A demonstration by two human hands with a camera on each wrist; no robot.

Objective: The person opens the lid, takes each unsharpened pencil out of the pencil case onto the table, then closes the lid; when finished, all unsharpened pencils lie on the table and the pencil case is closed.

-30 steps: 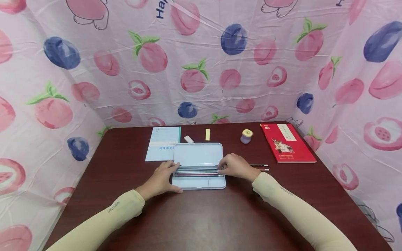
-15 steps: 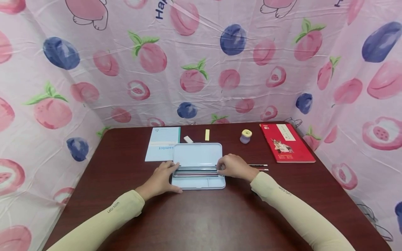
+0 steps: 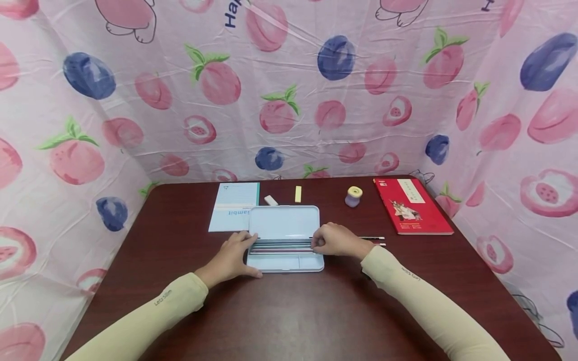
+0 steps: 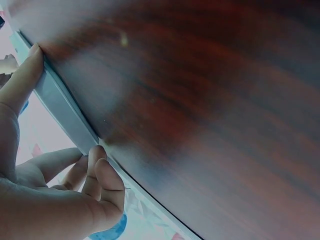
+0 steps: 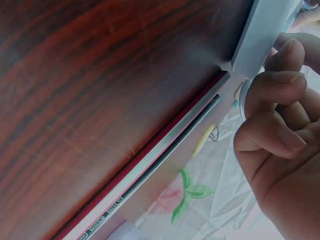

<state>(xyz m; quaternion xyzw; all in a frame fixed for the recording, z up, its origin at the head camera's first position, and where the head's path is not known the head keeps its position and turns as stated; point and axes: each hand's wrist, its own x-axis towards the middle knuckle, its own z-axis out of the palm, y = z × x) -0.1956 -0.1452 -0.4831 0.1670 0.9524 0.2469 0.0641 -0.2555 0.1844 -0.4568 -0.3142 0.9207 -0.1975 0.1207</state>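
A light pencil case (image 3: pixel 284 221) lies open on the table, its lid tipped back. Several pencils (image 3: pixel 282 248) lie side by side in its rear compartment; the front tray has a divider. My left hand (image 3: pixel 229 258) grips the case's left end, thumb at the front corner and fingers further back; the left wrist view shows the thumb on the case wall (image 4: pixel 62 107). With curled fingers, my right hand (image 3: pixel 337 239) pinches a pencil at the case's right end; its fingertips are partly hidden. Two pencils (image 3: pixel 372 237) lie on the table beyond the right hand, also beneath it in the right wrist view.
Behind the case lie a notebook (image 3: pixel 231 213), a white eraser (image 3: pixel 271 200) and a yellow strip (image 3: pixel 298 194). A small yellow and purple object (image 3: pixel 353 196) stands further right, near a red book (image 3: pixel 412 206). Fruit-print fabric (image 3: pixel 289 100) surrounds the brown table (image 3: pixel 289 311).
My right fingertips have shifted slightly forward and down at the case's right end, and the pencils inside have moved a little. The left hand has stayed on the case.
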